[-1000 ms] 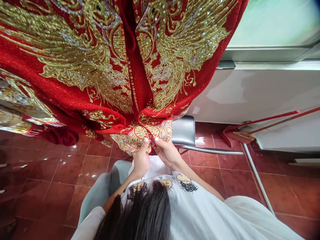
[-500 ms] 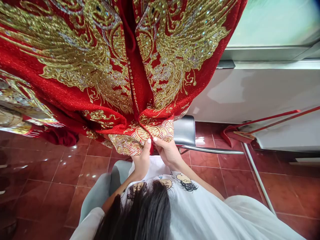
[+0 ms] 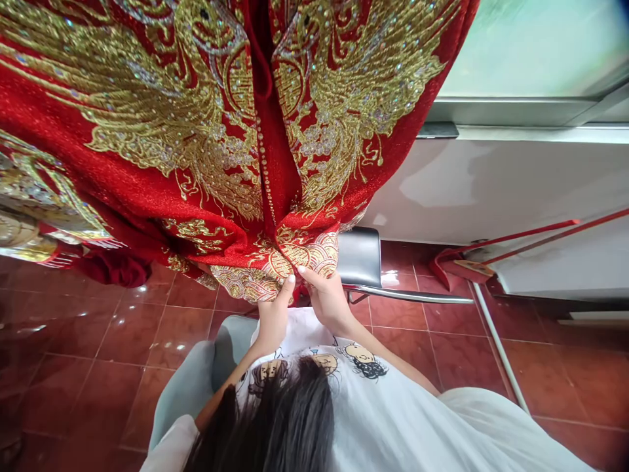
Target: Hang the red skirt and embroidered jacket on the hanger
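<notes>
A red jacket (image 3: 216, 229) with gold embroidery and beading hangs in front of me and fills the upper view. Its front edges come together at the patterned gold hem band (image 3: 246, 282). My left hand (image 3: 275, 311) grips the bottom of that band, thumb on top and fingers hidden behind the cloth. Close beside it, my right hand (image 3: 327, 298) pinches the other front edge at the hem, thumb up. The two thumbs almost meet at the opening. Any fastener between them is too small to make out.
Behind the hem stands a black chair (image 3: 361, 255) with a metal armrest (image 3: 417, 295). A red broom and dustpan (image 3: 457, 265) lean by the white wall (image 3: 491, 177). Another embroidered garment (image 3: 44, 196) hangs at the left. The floor (image 3: 132, 328) is red tile.
Both hands stay on the hem, and my left thumb has dropped slightly away from the front opening. The view has shifted a little.
</notes>
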`<state>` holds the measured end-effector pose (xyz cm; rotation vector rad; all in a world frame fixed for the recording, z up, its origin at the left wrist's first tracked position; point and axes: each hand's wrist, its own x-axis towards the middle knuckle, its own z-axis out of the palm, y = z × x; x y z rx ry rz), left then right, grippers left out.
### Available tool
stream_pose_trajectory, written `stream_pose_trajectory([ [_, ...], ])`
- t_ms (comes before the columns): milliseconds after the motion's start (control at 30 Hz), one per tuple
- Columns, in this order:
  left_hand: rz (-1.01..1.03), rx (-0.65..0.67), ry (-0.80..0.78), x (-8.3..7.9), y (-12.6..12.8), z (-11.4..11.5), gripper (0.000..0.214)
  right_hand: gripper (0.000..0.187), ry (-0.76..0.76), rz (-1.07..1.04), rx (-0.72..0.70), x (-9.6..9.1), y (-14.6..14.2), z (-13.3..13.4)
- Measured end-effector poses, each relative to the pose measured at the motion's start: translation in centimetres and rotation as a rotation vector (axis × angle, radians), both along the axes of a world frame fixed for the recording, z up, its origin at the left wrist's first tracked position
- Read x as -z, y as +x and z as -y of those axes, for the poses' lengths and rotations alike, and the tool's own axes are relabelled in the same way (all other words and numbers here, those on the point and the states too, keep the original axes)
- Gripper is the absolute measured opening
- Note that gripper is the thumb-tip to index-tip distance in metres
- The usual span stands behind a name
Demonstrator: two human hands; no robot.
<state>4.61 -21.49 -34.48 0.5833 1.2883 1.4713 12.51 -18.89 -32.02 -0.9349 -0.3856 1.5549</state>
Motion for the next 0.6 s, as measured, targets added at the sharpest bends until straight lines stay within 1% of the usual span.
stream_pose_trajectory([
  [67,0.034,0.003,0.000,-0.3,-0.2,0.0,0.048,0.034,0.042,0.085,0.000,0.8,0.3,0.0],
  [100,0.035,-0.006,-0.004,-0.5,-0.2,0.0,0.048,0.029,0.059,0.160,-0.024,1.3,0.6,-0.1],
  [133,0.035,-0.013,-0.011,-0.7,-0.3,-0.1,0.048,0.026,0.073,0.254,-0.079,1.7,1.2,-0.2],
  [167,0.046,-0.012,-0.020,-0.9,-0.3,-0.1,0.048,0.027,0.084,0.365,-0.168,2.1,2.0,-0.3],
  [233,0.096,-0.001,-0.039,-1.3,-0.5,-0.2,0.048,0.039,0.105,0.635,-0.417,2.4,4.0,-0.5],
  [267,0.118,0.007,-0.044,-1.4,-0.5,-0.3,0.047,0.045,0.124,0.795,-0.517,2.2,5.1,-0.5],
  [300,0.126,0.019,-0.050,-1.4,-0.6,-0.3,0.045,0.049,0.155,0.957,-0.571,1.8,6.1,-0.4],
  [333,0.113,0.027,-0.056,-1.4,-0.7,-0.3,0.041,0.050,0.205,1.107,-0.569,1.2,6.9,-0.3],
  [400,0.059,0.041,-0.069,-1.1,-0.9,-0.2,0.034,0.045,0.376,1.315,-0.470,-0.3,7.8,0.0],
  [433,0.042,0.046,-0.071,-0.9,-1.0,-0.1,0.033,0.039,0.496,1.366,-0.422,-1.0,7.8,0.2],
  [467,0.035,0.043,-0.068,-0.7,-1.0,-0.1,0.033,0.033,0.628,1.400,-0.404,-1.7,7.6,0.2],
  [533,0.033,0.029,-0.046,-0.2,-1.1,-0.1,0.037,0.024,0.864,1.495,-0.424,-2.6,6.7,0.0],
  [567,0.033,0.027,-0.033,-0.1,-1.1,-0.1,0.039,0.021,0.941,1.568,-0.458,-2.9,6.2,-0.4],
  [600,0.026,0.029,-0.017,-0.1,-1.2,-0.1,0.040,0.018,0.987,1.647,-0.502,-3.1,5.7,-0.8],
])
